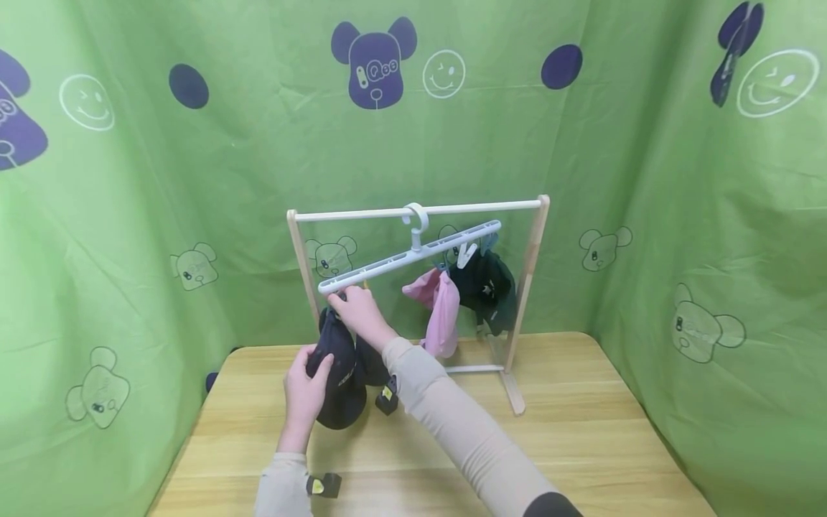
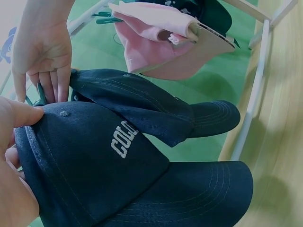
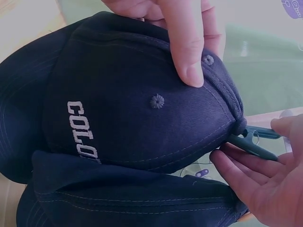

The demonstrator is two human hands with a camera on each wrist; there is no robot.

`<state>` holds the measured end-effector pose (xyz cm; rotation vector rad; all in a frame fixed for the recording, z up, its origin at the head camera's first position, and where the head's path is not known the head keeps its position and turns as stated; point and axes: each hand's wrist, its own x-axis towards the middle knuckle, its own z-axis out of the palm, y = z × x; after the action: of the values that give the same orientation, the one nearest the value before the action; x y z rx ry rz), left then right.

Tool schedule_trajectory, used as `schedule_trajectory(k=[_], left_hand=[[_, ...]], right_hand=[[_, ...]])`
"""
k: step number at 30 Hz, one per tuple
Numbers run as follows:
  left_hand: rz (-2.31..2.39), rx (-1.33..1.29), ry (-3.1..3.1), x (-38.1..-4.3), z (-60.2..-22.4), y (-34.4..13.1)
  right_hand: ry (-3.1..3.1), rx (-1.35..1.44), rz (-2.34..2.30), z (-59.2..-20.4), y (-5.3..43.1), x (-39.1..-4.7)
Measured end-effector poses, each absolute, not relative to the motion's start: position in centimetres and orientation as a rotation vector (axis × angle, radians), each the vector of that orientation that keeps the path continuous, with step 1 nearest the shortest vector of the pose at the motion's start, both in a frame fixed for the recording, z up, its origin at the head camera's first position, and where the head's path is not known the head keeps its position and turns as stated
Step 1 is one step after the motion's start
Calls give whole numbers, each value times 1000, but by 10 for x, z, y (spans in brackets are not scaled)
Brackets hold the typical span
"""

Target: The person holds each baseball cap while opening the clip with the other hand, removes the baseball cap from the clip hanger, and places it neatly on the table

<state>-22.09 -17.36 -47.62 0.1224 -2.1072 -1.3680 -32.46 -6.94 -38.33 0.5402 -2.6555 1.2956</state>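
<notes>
A navy cap [image 1: 342,406] with white lettering hangs brim down below the low left end of a white hanger [image 1: 388,268]. My left hand [image 1: 305,391] holds its crown, with the thumb on the front in the right wrist view. At the cap's top edge, my right hand [image 1: 363,314] pinches a dark green clip [image 3: 255,147] between thumb and fingers. The clip's jaws are at the folded cloth. A second navy cap [image 2: 137,97] hangs right beside the first. Farther right on the hanger are a pink cap [image 1: 442,316] and a dark green cap [image 1: 487,287].
The hanger's hook goes over the white top rail [image 1: 478,209] of a wooden rack, and the hanger tilts down to the left. A white clip [image 1: 466,255] hangs near the green cap. The rack stands on a wooden table [image 1: 581,431], with green curtains [image 1: 258,158] around it.
</notes>
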Motion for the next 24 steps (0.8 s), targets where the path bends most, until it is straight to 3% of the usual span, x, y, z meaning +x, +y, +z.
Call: schedule_trajectory(k=[24], left_hand=[[-1374, 133, -2101, -215, -474, -174]], right_hand=[[-2670, 580, 1199, -384, -67, -321]])
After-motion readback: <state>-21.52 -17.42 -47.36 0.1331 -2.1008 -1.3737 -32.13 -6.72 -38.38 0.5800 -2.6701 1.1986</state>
